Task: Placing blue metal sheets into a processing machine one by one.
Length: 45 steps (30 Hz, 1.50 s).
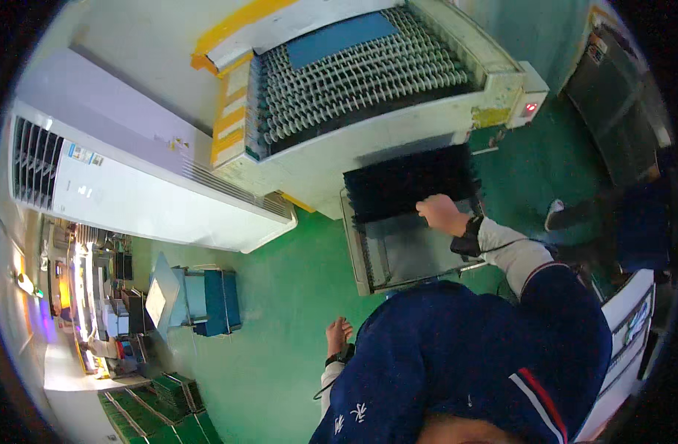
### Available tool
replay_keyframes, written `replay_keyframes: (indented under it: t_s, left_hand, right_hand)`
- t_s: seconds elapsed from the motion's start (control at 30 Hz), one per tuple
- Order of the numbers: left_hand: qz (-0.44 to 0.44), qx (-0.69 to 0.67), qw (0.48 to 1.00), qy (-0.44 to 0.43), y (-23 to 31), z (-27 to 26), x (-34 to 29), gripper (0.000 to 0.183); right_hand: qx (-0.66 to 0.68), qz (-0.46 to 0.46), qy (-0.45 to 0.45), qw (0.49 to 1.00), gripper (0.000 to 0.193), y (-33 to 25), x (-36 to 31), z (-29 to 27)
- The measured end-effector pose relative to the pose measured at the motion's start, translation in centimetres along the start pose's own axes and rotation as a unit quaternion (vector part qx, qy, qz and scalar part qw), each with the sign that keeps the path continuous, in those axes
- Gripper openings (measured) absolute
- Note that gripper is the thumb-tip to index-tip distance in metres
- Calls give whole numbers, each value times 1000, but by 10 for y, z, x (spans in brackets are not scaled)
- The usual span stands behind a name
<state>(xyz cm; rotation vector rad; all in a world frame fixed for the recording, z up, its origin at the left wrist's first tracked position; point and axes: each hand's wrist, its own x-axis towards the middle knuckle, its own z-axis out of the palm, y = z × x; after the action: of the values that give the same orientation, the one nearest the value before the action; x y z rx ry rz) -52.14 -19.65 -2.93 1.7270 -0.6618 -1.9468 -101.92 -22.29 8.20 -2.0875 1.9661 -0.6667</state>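
Note:
My right hand, with a dark band at its wrist, is over a wheeled-looking rack in front of me. Its fingers are curled, and whatever they may hold is hidden. Just beyond them stands a close row of thin black panels filling the far part of the rack. Nearer to me the rack shows a flat grey base. Down at my left side, away from the rack, hangs my left hand, loosely bent with nothing in it; a dark band circles that wrist too.
Ahead is a roller conveyor carrying a blue board; a box with a red light is on its right end. A white air conditioner stands left. Blue racks are behind it. Another person's shoe shows at right.

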Motion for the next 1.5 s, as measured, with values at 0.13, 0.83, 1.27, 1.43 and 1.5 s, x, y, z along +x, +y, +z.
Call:
replay_keyframes:
  t_s: [0.13, 0.83, 1.27, 1.43, 1.5]
  left_hand:
    - [-38, -8, 998, 43, -1, -1, -4, 23]
    - [-29, -3, 999, -15, 17, 17, 42, 28]
    - [-15, -24, 998, 62, 16, 16, 13, 22]
    - [-20, -35, 997, 69, 14, 20, 11, 24]
    - [-9, -67, 996, 52, 9, 19, 14, 25]
  right_hand:
    - [-25, -18, 17, 999, 9, -28, 20, -48]
    - [764, 191, 168, 593, 33, 33, 71, -204]
    - [811, 237, 265, 464, 19, 35, 182, -119]
    - [707, 294, 6, 644, 14, 30, 184, -124]
    - [646, 298, -45, 701, 16, 14, 185, -130]
